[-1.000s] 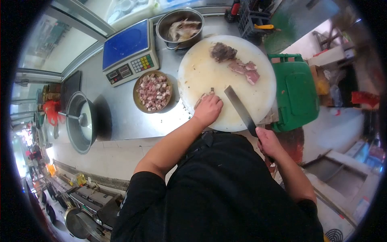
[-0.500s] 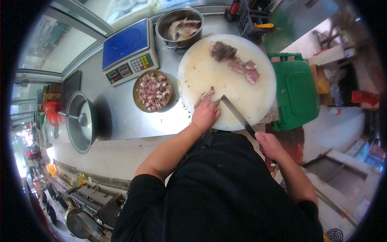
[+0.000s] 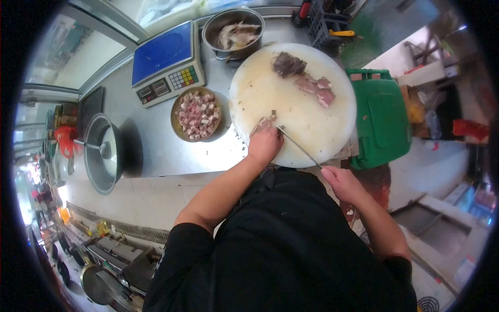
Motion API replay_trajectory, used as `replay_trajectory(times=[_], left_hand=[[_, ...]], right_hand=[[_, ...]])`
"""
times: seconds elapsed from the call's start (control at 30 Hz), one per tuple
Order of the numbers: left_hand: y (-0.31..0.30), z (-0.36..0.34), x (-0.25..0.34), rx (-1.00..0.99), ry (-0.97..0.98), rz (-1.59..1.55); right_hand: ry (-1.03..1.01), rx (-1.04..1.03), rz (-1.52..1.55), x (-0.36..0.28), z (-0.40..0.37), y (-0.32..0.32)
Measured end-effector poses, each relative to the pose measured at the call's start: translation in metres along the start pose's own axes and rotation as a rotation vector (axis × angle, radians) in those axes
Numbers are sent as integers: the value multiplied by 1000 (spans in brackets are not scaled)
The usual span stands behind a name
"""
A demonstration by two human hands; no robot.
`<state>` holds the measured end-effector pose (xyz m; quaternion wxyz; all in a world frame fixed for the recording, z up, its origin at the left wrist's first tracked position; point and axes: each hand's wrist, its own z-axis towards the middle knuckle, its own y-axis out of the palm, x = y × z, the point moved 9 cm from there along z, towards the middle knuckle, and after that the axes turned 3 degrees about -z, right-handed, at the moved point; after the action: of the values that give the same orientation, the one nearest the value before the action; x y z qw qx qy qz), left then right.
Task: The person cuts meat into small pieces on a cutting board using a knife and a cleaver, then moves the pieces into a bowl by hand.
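On the round white cutting board, my left hand presses down on a piece of meat near the board's lower left edge. My right hand is closed round the handle of a knife. The blade points up and left, its tip end beside my left fingers, with its thin edge or spine towards the camera. Farther up the board lie a dark chunk of meat and flat reddish meat pieces. A bowl of diced meat stands left of the board.
A scale with a blue top stands behind the bowl, and a metal pot holding meat is behind the board. At left is a large basin with a ladle. A green bin adjoins the board's right side.
The knife has turned from showing its flat side to nearly edge-on, and its blade is closer to my left fingers. My right hand has shifted slightly left and up.
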<state>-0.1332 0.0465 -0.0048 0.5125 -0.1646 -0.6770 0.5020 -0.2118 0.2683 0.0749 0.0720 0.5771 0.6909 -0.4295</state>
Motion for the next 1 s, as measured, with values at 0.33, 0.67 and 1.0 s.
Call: replay_trajectory(times=[0.33,0.67,1.0], left_hand=[[0,6,0,29,-55,12],[-3,5,-1,-180,-168,6],[2,11,2,-59,-62,71]], right_hand=[[39,-48,-171,-3,14,4],[115,-82,26,11,9,-7],[104,-95,34,8,3,-8]])
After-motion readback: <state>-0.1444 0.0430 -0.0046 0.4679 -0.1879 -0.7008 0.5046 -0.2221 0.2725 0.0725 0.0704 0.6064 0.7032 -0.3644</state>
